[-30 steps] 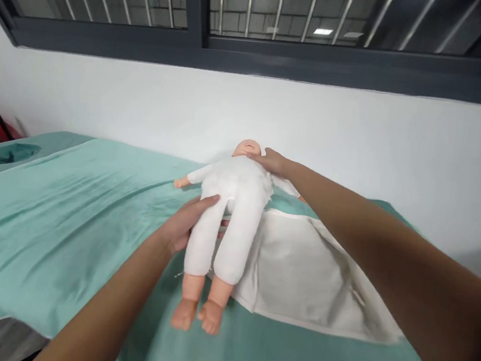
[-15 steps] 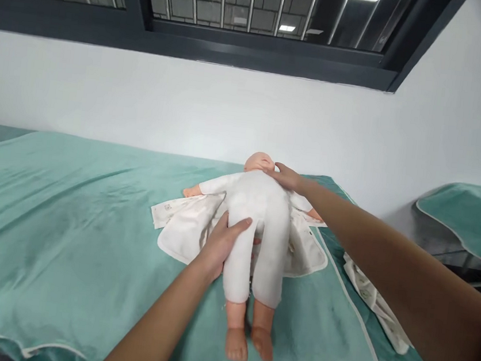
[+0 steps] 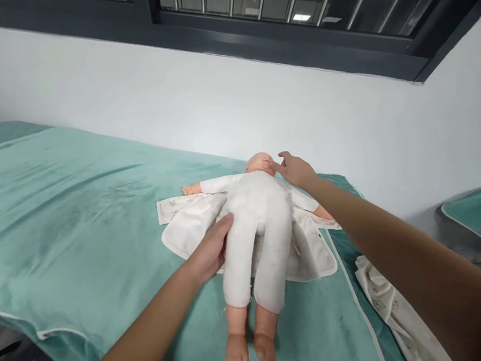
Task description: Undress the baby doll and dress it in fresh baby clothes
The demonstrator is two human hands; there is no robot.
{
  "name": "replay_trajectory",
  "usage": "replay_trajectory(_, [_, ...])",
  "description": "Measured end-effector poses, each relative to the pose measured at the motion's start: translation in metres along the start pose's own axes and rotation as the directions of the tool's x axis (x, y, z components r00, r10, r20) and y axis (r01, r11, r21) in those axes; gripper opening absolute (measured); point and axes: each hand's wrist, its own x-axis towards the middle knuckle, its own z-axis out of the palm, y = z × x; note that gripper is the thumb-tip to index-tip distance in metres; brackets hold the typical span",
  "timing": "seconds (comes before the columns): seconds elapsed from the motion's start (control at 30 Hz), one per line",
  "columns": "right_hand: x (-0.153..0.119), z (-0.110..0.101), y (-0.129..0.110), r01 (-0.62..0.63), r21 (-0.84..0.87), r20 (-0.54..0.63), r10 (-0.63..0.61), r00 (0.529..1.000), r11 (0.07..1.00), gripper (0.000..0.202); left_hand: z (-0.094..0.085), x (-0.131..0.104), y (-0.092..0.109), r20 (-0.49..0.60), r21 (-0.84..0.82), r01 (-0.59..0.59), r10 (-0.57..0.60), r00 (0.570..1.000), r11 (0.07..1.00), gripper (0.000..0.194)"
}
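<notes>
Raised from the neck of the doll (image 3: 263,206), the right hand (image 3: 296,169) is now beside its head, loosely open with curled fingers. The left hand (image 3: 211,246) has slid its thumb off the thigh to the outer side, probably to steady the body; with fingers partly hidden, its grip cannot be told. On its back, the doll lies over a spread white garment (image 3: 191,233) on green cloth (image 3: 87,232), its arms seemingly lined up with the sleeves.
</notes>
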Motion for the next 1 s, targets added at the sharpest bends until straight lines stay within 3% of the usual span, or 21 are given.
replay_trajectory(0.07, [-0.002, 0.002, -0.024, 0.006, 0.008, -0.119, -0.005, 0.993, 1.0, 0.06, -0.005, 0.005, 0.0, 0.005, -0.004, 0.019, -0.019, 1.0, 1.0, 0.052])
replay_trajectory(0.13, [-0.006, 0.014, -0.054, 0.067, 0.011, -0.125, -0.065, 0.99, 0.998, 0.051, -0.01, 0.009, 0.002, -0.025, 0.092, -0.009, 0.012, 1.0, 0.996, 0.047])
replay_trajectory(0.17, [-0.008, 0.024, -0.071, 0.144, -0.02, -0.074, -0.145, 0.987, 0.989, 0.048, -0.011, 0.011, 0.004, -0.058, 0.187, -0.052, 0.064, 0.996, 0.981, 0.042])
replay_trajectory(0.23, [-0.013, 0.046, -0.103, 0.36, -0.15, 0.097, -0.349, 0.932, 0.921, 0.044, -0.014, 0.014, 0.009, -0.1, 0.434, -0.157, 0.221, 0.97, 0.887, 0.03])
replay_trajectory(0.27, [-0.015, 0.058, -0.117, 0.432, -0.183, 0.169, -0.404, 0.899, 0.883, 0.043, -0.015, 0.016, 0.012, -0.089, 0.57, -0.21, 0.313, 0.946, 0.794, 0.025])
replay_trajectory(0.33, [-0.016, 0.078, -0.137, 0.501, -0.229, 0.269, -0.441, 0.857, 0.835, 0.044, -0.019, 0.021, 0.018, 0.006, 0.806, -0.283, 0.47, 0.883, 0.52, 0.022])
replay_trajectory(0.43, [-0.011, 0.099, -0.149, 0.495, -0.272, 0.342, -0.398, 0.852, 0.825, 0.042, -0.026, 0.035, 0.023, 0.17, 0.962, -0.261, 0.563, 0.809, 0.085, 0.023])
replay_trajectory(0.5, [-0.007, 0.106, -0.146, 0.466, -0.295, 0.366, -0.352, 0.862, 0.834, 0.039, -0.032, 0.047, 0.025, 0.173, 0.983, -0.181, 0.559, 0.811, -0.041, 0.024])
replay_trajectory(0.6, [-0.007, 0.103, -0.136, 0.421, -0.299, 0.365, -0.305, 0.88, 0.856, 0.038, -0.042, 0.065, 0.027, 0.038, 0.999, -0.05, 0.506, 0.862, 0.01, 0.032])
replay_trajectory(0.7, [-0.013, 0.09, -0.126, 0.396, -0.277, 0.319, -0.305, 0.897, 0.876, 0.044, -0.053, 0.076, 0.027, -0.046, 0.993, -0.01, 0.477, 0.877, 0.116, 0.022])
replay_trajectory(0.77, [-0.019, 0.08, -0.121, 0.396, -0.229, 0.291, -0.326, 0.9, 0.889, 0.046, -0.061, 0.078, 0.027, -0.074, 0.97, -0.055, 0.505, 0.86, 0.236, 0.017])
replay_trajectory(0.9, [-0.03, 0.067, -0.11, 0.431, -0.121, 0.256, -0.392, 0.884, 0.894, 0.053, -0.075, 0.078, 0.027, -0.253, 0.715, -0.241, 0.564, 0.786, 0.656, 0.018])
replay_trajectory(1.0, [-0.036, 0.064, -0.106, 0.457, -0.121, 0.287, -0.41, 0.866, 0.881, 0.061, -0.082, 0.078, 0.027, -0.341, 0.54, -0.314, 0.544, 0.767, 0.781, 0.022])
